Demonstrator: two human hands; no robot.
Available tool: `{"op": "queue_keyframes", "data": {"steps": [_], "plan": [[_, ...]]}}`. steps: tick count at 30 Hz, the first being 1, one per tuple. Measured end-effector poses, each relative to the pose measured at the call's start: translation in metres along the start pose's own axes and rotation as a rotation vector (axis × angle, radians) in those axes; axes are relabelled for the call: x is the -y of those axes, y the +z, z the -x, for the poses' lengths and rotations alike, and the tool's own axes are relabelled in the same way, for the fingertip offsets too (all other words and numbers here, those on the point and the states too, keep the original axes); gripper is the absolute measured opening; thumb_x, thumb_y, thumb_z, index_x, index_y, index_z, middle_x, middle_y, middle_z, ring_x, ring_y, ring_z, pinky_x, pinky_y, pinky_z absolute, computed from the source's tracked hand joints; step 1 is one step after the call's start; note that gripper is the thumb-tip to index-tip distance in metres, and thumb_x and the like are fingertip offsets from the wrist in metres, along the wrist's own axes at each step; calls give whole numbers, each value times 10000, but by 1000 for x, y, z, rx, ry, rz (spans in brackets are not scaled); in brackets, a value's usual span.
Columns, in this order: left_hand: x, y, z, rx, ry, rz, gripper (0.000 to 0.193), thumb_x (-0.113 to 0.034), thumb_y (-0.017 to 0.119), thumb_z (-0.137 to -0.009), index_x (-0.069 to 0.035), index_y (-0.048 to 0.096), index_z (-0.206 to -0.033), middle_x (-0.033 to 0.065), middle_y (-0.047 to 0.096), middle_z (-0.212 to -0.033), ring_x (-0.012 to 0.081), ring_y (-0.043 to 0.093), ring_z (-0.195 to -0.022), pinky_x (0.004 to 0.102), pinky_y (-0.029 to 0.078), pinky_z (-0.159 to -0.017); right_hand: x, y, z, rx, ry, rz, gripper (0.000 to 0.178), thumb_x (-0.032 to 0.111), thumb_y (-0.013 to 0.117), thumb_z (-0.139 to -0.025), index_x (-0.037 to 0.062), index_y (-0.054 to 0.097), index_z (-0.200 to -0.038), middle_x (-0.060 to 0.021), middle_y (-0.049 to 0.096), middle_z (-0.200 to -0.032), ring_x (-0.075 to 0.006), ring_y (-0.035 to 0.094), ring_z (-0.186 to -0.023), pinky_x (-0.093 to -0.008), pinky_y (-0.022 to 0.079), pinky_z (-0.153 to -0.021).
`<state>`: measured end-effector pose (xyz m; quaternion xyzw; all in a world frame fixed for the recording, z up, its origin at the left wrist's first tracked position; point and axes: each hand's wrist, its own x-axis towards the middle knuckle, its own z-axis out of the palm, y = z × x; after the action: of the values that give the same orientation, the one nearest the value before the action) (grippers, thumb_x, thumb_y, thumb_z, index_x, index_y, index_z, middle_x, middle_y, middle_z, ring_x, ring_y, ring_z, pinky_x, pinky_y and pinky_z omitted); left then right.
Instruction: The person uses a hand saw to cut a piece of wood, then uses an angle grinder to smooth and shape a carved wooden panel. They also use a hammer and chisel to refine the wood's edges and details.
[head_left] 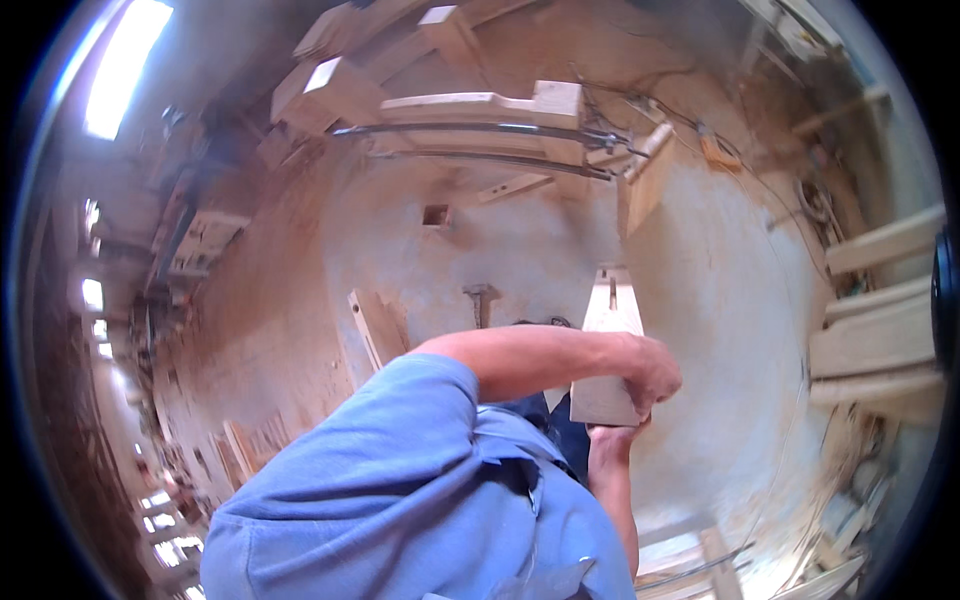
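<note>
A pale wooden board [603, 398] with a slot near its far end points away in front of me, right of the middle. My left arm crosses over it. My left hand [655, 372] is closed at the board's right edge; what its fingers hold is hidden. Just below, at the near right corner, my right hand [615, 434] grips the board's end, its fingers partly hidden under the wood. Left of the board, a hammer [480, 300] lies on the floor, head toward the far side. A slotted wooden piece [375, 328] lies beyond my left upper arm.
Ahead, a wooden assembly [470, 110] has long metal bar clamps [490, 130] across it. A small square block [436, 215] sits on the dusty floor [520, 235]. Wooden frame parts [875, 335] stand at the right. A cable [775, 185] trails near an orange object [720, 153].
</note>
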<state>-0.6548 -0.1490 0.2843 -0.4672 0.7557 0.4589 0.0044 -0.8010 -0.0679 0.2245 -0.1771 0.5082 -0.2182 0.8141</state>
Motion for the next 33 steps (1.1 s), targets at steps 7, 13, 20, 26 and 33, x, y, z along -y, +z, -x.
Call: {"op": "queue_keyframes", "data": {"steps": [7,13,20,26,33], "plan": [[-17,19,-5,-45,-157,237,307,-342,814,-674,-81,796,-834,152,756,-878,333,701,-819,446,539,-734,-49,-90,-22,230,-376,511,530,202,699,-879,59,490,-1345,-71,558,-1288,-202,584,-1157,-389,525,-1022],[4,54,16,-472,-72,543,326,-348,782,-697,-60,786,-850,163,746,-874,350,693,-813,444,540,-733,-9,-28,12,350,331,-94,577,632,373,-959,266,592,-1347,-30,632,-1315,-331,614,-1205,-620,523,-886],[10,115,14,-1085,-179,392,243,-238,700,-771,-74,759,-940,176,713,-927,382,671,-925,499,548,-766,-44,-49,14,183,318,0,568,613,413,-948,264,570,-1368,-31,611,-1343,-342,599,-1232,-587,536,-919],[-13,189,86,-1584,-295,317,200,-268,705,-843,-75,660,-869,146,660,-927,348,596,-895,481,468,-758,-44,-62,4,337,381,38,673,641,384,-989,167,497,-1453,-131,577,-1374,-387,555,-1279,-607,479,-1032],[-66,258,88,-1680,-922,1261,582,-535,599,-972,-51,646,-1290,220,714,-1146,406,656,-1095,461,503,-949,-15,-41,-12,334,652,51,621,509,457,-1010,63,501,-1439,-173,564,-1412,-407,545,-1287,-628,448,-1067]]}}
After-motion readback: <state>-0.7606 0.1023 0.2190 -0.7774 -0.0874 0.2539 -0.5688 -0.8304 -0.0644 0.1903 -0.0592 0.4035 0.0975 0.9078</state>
